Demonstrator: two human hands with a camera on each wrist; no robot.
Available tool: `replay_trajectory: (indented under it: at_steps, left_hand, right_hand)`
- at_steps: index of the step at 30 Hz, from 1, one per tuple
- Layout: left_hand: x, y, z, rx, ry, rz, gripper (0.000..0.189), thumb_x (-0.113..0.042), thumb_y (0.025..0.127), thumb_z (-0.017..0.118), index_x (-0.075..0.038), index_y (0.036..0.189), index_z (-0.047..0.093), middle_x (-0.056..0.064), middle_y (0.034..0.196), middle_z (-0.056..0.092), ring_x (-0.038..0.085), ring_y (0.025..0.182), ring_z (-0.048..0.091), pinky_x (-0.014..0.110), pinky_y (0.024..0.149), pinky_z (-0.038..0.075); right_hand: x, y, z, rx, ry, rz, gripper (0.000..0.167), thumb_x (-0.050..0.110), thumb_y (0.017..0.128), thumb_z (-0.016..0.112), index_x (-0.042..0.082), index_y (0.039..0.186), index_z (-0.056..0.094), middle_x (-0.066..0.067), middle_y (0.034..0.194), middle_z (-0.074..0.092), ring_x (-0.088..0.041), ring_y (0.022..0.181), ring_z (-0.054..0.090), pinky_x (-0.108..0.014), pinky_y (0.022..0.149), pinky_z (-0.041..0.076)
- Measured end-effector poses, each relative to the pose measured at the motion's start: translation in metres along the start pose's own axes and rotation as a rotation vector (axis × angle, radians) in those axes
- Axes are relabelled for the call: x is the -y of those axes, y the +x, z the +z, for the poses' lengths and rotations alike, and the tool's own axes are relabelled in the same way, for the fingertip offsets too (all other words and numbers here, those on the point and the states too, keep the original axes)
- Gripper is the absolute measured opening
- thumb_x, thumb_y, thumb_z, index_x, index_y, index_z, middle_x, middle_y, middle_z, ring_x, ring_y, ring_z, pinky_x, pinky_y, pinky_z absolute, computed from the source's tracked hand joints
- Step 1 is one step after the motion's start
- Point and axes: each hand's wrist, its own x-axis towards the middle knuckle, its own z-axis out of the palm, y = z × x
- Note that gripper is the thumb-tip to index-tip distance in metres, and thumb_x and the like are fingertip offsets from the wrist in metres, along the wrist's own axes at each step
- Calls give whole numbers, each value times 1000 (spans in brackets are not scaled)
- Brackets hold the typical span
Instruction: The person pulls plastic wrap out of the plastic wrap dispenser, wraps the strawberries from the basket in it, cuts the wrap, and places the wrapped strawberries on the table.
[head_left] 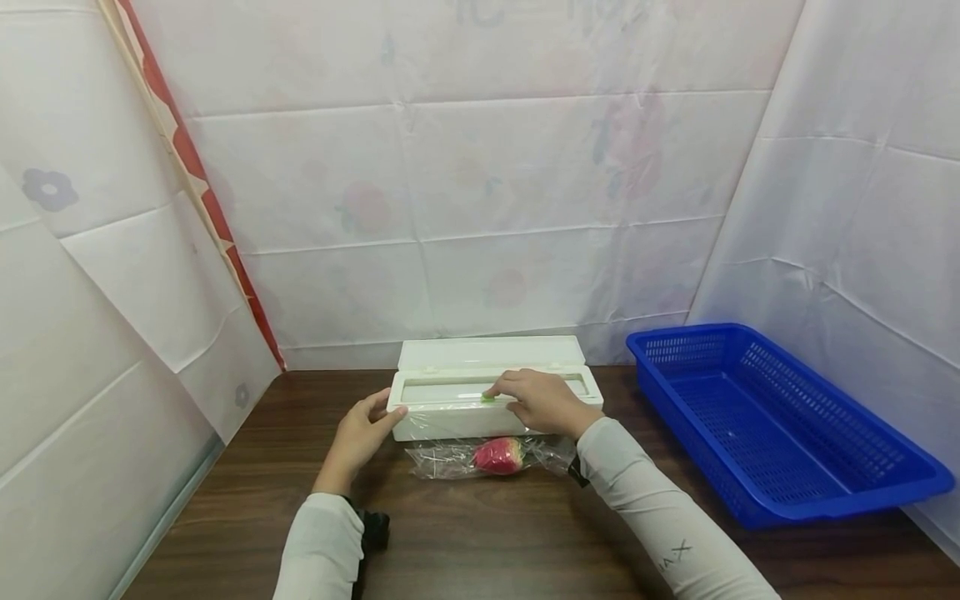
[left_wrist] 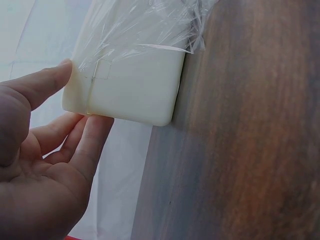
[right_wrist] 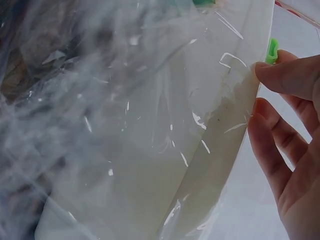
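A long white cling film dispenser [head_left: 435, 423] stands on the table with its lid [head_left: 491, 353] raised at the back. My left hand [head_left: 358, 435] grips its left end, thumb at the front top edge and fingers against the end wall [left_wrist: 125, 95]. On the front top edge, my right hand [head_left: 543, 402] holds a small green slide cutter [right_wrist: 272, 51] with thumb and forefinger. Clear film [right_wrist: 150, 100] hangs down the front of the dispenser and onto the table. Under or in that film lies a red fruit [head_left: 498, 456] with a pale yellowish right end.
A blue perforated plastic basket [head_left: 693, 454] stands on the right of the dark wood table [head_left: 480, 542]. White patterned sheeting [head_left: 480, 183] rises behind the dispenser and along both sides.
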Motion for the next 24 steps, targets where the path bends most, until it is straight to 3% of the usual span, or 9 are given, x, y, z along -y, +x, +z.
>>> replay_trajectory:
  at_steps: [10,24]
  left_hand:
    - [-1,-1,0,2,3,-1,70,-40,98,66,-1,151,42,23,144,51,38,128,52,54,99,46]
    - [-3,-2,0,-1,-6,0,69,-37,98,67,0,150,42,24,143,51,39,128,52,54,99,46]
  right_hand:
    - [1,2,-4,25,-14,-9,40,3,90,69,25,124,69,5,121,66,-18,106,64,-37,74,55]
    - [-1,8,-5,144,-49,25,48,5,91,69,31,132,64,9,128,63,-17,117,61,-38,75,55]
